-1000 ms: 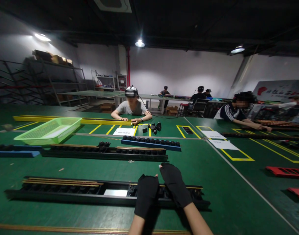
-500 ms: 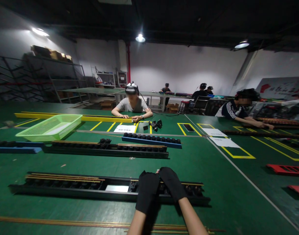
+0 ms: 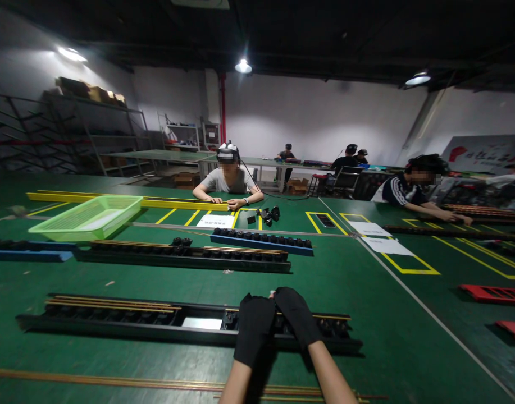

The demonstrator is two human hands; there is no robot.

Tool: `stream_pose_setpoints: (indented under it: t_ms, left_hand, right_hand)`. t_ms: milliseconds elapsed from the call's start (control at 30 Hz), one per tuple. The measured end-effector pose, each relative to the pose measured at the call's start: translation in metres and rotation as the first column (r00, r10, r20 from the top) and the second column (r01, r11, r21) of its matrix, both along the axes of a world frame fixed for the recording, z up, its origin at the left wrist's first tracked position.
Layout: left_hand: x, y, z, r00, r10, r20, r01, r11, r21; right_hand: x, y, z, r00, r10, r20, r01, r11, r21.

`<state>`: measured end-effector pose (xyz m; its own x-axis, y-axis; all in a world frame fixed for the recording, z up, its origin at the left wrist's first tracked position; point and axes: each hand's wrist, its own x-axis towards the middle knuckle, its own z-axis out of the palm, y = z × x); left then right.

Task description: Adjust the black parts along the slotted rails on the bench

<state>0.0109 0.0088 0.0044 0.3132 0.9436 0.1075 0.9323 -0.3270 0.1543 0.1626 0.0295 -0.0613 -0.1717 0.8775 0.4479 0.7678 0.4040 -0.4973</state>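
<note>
Both of my hands wear black fingerless gloves and rest side by side on a long black rail (image 3: pixel 114 328) lying across the green table in front of me. My left hand (image 3: pixel 252 330) is curled down over the rail's black inserts. My right hand (image 3: pixel 296 315) is curled over the rail just to its right, fingers bent toward the far edge. What the fingers grip is hidden by the gloves. Thin brass strips (image 3: pixel 109 304) lie along the rail's top.
A second black rail (image 3: pixel 181 258), blue rails (image 3: pixel 261 243) and a green basket (image 3: pixel 89 217) lie farther off. Brass rods (image 3: pixel 92 380) run along the near edge. Red trays (image 3: pixel 493 293) sit at the right. A person (image 3: pixel 228 180) works across the table; others sit at the right and back.
My right hand drew back and curled down onto the rail beside the left one. The view tilted slightly; both hands have stayed put for the last half second.
</note>
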Motion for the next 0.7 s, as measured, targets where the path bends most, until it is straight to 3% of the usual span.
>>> stream_pose_setpoints:
  t_ms: [367,700]
  left_hand:
    - [0.002,0.002,0.001,1.0,0.012,-0.011,-0.013,0.999,-0.038]
    - [0.001,0.001,0.002,0.999,-0.009,-0.035,0.008,0.999,-0.045]
  right_hand:
    - [-0.002,-0.004,0.025,0.999,0.039,0.016,-0.036,0.992,-0.124]
    - [-0.005,-0.005,0.031,1.0,0.01,0.023,-0.008,0.997,-0.073]
